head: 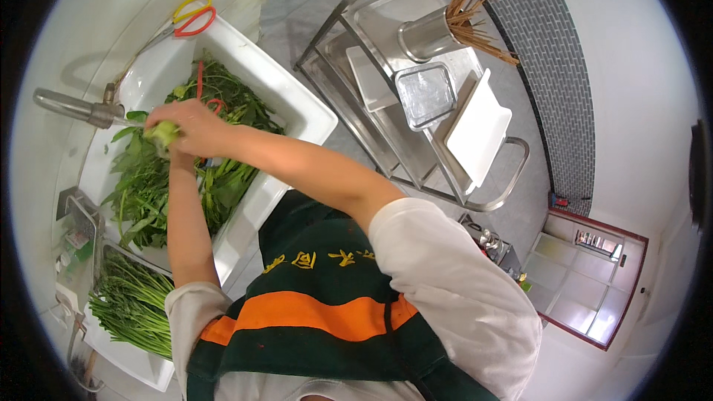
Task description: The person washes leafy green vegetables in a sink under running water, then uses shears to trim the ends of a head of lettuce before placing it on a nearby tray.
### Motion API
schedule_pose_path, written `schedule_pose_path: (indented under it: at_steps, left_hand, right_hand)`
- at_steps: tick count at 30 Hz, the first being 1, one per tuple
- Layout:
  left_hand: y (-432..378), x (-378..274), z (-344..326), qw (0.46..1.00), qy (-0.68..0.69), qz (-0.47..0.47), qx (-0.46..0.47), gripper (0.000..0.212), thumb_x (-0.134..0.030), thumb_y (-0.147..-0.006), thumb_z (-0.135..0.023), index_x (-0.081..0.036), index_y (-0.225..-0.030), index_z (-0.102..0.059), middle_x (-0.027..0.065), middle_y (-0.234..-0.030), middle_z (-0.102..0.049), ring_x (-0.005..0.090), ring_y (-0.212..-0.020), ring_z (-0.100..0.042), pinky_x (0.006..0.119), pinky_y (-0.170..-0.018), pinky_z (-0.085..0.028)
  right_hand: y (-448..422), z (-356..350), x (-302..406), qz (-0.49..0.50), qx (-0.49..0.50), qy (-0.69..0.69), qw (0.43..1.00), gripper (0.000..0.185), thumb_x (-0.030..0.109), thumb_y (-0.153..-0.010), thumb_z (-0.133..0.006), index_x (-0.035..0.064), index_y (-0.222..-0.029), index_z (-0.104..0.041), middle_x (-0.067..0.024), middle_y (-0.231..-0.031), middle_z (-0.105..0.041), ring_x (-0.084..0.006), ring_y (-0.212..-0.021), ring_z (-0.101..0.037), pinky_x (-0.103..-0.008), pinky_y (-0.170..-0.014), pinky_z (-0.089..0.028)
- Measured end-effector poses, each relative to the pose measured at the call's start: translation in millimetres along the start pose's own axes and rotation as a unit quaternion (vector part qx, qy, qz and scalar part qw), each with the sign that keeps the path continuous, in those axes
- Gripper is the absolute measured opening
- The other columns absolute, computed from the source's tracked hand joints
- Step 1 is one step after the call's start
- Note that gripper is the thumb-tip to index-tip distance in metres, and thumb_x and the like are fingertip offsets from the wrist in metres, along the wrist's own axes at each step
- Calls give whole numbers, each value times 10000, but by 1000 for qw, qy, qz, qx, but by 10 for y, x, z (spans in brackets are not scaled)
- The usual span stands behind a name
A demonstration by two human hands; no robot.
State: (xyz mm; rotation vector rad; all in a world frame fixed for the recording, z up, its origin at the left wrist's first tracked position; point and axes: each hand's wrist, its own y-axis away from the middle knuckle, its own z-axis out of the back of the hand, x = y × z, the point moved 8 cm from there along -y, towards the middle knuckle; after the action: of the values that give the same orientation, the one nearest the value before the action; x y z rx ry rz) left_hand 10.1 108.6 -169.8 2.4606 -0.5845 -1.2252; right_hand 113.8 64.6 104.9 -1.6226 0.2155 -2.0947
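Note:
My right hand [192,125] is closed around a pale green vegetable piece [163,135], blurred, beside a thin stream of water from the metal tap [100,114]. My left hand [179,151] reaches up from below and meets it at the same piece; most of it is hidden behind the right hand, so its grip does not show. Both are above a white sink [303,114] holding leafy greens [142,200]. Among the greens lies a red looped handle [215,104], partly covered. Scissors with one yellow and one red handle [195,18] rest at the sink's far corner.
A second white basin [159,374] at lower left holds long green stalks [136,306]. A green bottle [78,248] stands by the wall. Right of the sink, a metal trolley [384,117] carries a steel container [426,39] of thin sticks, a metal tray [426,94] and a white tray [479,133].

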Motion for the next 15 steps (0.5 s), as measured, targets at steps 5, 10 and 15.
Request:
schedule_pose_path:
  at_steps: [5,10,15]
  left_hand:
    - [300,-231,-474,991,-122,-5,-46,480,-69,-860,-348,-123,-1320,-223,71,-1383,-152,267,-1222,-285,438,-905,-397]
    - [659,-164,-357,950,-262,43,-166,479,-111,-823,-411,-156,-1291,-317,44,-1359,-244,225,-1208,-317,452,-938,-328]
    - [839,129,762,918,-303,86,-241,423,-195,-812,-486,-192,-1230,-421,21,-1277,-384,196,-1158,-378,427,-912,-329]
  right_hand:
    - [768,1576,113,-66,-146,-4,987,173,34,-779,-542,38,-951,-551,-81,-879,-589,-126,-763,-564,-247,-685,-449]
    - [2006,3427,-50,-274,-244,320,874,216,139,-767,-592,84,-968,-536,-88,-748,-618,-146,-690,-596,-266,-589,-452]
    - [3348,4765,-1415,-438,-119,660,599,264,38,-763,-460,94,-1007,-541,-123,-723,-603,-278,-642,-590,-378,-546,-463]
